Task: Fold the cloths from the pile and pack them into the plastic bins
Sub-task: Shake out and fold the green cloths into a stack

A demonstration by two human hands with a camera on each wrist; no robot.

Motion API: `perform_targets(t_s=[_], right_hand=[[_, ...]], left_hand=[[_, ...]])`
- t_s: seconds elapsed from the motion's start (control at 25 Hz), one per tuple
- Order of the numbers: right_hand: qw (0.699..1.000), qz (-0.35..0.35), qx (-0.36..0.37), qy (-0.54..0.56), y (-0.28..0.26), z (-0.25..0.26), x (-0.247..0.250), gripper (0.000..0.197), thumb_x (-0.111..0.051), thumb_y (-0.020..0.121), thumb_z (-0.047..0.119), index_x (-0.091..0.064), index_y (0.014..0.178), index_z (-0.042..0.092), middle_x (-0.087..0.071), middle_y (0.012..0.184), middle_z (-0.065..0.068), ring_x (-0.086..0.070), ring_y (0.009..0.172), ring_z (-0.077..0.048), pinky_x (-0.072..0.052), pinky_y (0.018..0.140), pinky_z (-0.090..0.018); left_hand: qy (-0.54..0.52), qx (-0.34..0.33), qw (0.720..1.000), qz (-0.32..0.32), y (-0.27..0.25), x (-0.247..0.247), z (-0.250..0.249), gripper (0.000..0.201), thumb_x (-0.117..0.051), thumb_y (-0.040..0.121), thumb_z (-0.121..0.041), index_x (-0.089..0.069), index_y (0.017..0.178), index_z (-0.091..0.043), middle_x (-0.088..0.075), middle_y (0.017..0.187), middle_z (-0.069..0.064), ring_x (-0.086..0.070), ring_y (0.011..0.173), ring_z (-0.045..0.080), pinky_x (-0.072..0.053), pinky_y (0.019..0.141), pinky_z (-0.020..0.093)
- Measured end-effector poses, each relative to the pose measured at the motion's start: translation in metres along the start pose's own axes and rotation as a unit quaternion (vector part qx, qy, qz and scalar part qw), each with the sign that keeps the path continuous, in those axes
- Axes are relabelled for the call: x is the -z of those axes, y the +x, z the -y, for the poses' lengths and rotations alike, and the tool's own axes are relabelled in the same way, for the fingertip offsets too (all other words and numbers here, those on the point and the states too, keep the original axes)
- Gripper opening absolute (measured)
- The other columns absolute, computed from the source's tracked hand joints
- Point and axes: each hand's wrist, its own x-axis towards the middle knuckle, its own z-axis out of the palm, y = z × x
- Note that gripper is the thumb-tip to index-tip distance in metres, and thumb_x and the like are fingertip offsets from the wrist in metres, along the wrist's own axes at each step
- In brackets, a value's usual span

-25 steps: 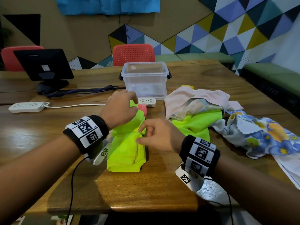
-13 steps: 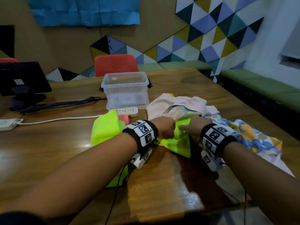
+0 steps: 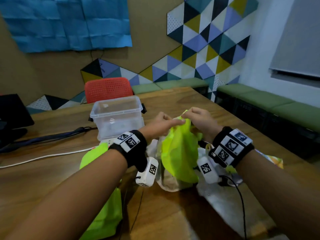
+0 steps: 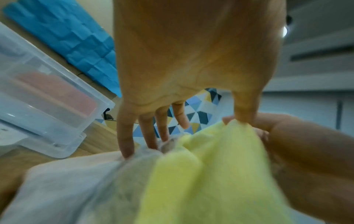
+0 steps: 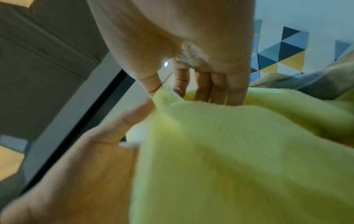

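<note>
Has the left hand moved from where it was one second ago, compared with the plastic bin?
Yes. The left hand has gone from the folded cloth in front of the plastic bin to the bin's right, lifting a neon yellow cloth.

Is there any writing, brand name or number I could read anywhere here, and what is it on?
No readable words or numbers anywhere.
Left wristband: black-and-white square code patterns, plus tiny corner marks too small to read.
Right wristband: the same kind of patterns, with unreadable tiny marks.
Clear plastic bin: a small pale sticker, blurred.

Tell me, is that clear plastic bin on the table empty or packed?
Empty, apparently: through the clear plastic bin's walls no cloth shows in the head view, and its top is open.
</note>
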Motion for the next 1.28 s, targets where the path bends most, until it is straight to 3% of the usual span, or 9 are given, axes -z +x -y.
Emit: perform_targets(t_s=[0.16,0.28,0.48,0.56,0.64,0.76,0.96,1.12,1.28], right_hand=[[0.992,0.05,0.006,0.119,0.007,0.045,0.011,0.028,-0.072,0.081,0.019,-0.05,0.063,0.02,-0.047,0.068,-0.008,-0.047,0.069,-0.022,-0.04,0.068,-0.035],[0.987,0.057,0.032,0.145,0.01,0.07,0.017,0.036,-0.066,0.091,0.013,-0.044,0.063,0.021,-0.041,0.062,0.001,-0.045,0.058,-0.014,-0.041,0.058,-0.027],[0.986,-0.017,0.06,0.152,0.026,0.097,0.034,0.026,-0.071,0.077,0.035,-0.054,0.059,0.025,-0.05,0.08,-0.005,-0.051,0.085,-0.025,-0.047,0.084,-0.047],[0.98,-0.012,0.063,0.189,0.035,0.103,0.04,0.024,-0.074,0.071,0.041,-0.06,0.074,0.022,-0.055,0.094,-0.011,-0.056,0.095,-0.032,-0.045,0.1,-0.058],[0.971,-0.005,0.045,0.234,0.034,0.113,0.044,0.04,-0.074,0.071,0.042,-0.063,0.098,0.014,-0.062,0.103,-0.015,-0.062,0.103,-0.037,-0.048,0.101,-0.058],[0.956,-0.003,0.041,0.289,0.035,0.129,0.05,0.042,-0.067,0.083,0.035,-0.069,0.113,0.005,-0.072,0.098,-0.014,-0.069,0.092,-0.03,-0.057,0.088,-0.045],[0.943,0.002,0.072,0.326,0.038,0.146,0.057,0.025,-0.059,0.091,0.028,-0.066,0.1,0.005,-0.07,0.091,-0.013,-0.069,0.086,-0.028,-0.058,0.084,-0.041],[0.97,-0.084,0.058,0.223,0.062,0.13,0.073,0.033,-0.07,0.078,0.031,-0.068,0.101,0.008,-0.064,0.089,-0.008,-0.063,0.085,-0.025,-0.054,0.078,-0.039],[0.995,-0.056,0.008,-0.078,0.081,0.093,0.07,0.029,-0.073,0.084,0.034,-0.053,0.073,0.015,-0.05,0.075,-0.008,-0.052,0.077,-0.024,-0.045,0.071,-0.042]], left_hand=[[0.013,0.044,0.998,0.047,0.007,0.021,-0.015,0.038,-0.058,0.095,-0.049,-0.061,0.118,-0.018,-0.066,0.113,0.006,-0.062,0.098,0.022,-0.048,0.09,0.043],[0.002,0.01,1.0,-0.013,0.019,0.024,-0.013,0.01,-0.065,0.094,-0.018,-0.058,0.093,-0.012,-0.06,0.084,0.014,-0.059,0.07,0.026,-0.057,0.072,0.046],[0.02,0.028,0.994,-0.104,0.04,0.036,-0.003,0.01,-0.061,0.087,-0.006,-0.056,0.08,-0.012,-0.06,0.073,0.016,-0.059,0.059,0.027,-0.057,0.059,0.042],[0.1,0.001,0.983,-0.157,0.044,0.041,-0.003,0.01,-0.065,0.081,-0.011,-0.055,0.081,-0.014,-0.063,0.078,0.008,-0.059,0.069,0.026,-0.05,0.064,0.036],[0.098,-0.045,0.977,-0.184,0.045,0.04,-0.008,0.011,-0.067,0.082,-0.02,-0.059,0.086,-0.014,-0.06,0.08,0.001,-0.058,0.074,0.024,-0.047,0.066,0.034],[-0.036,0.026,0.999,-0.024,0.037,0.033,-0.025,0.031,-0.05,0.095,-0.042,-0.062,0.092,-0.014,-0.06,0.084,0.005,-0.055,0.071,0.024,-0.046,0.064,0.029],[-0.185,0.056,0.98,0.05,0.032,0.038,-0.032,0.026,-0.059,0.087,-0.018,-0.062,0.111,-0.009,-0.069,0.1,0.014,-0.068,0.084,0.033,-0.055,0.071,0.038],[-0.329,-0.009,0.944,-0.019,0.018,0.069,-0.053,0.01,-0.06,0.09,-0.001,-0.059,0.098,-0.006,-0.062,0.085,0.013,-0.059,0.06,0.023,-0.056,0.053,0.03],[-0.309,-0.09,0.947,-0.021,0.005,0.096,-0.093,0.012,-0.065,0.091,-0.002,-0.06,0.086,-0.012,-0.068,0.082,0.007,-0.068,0.071,0.019,-0.06,0.08,0.034]])
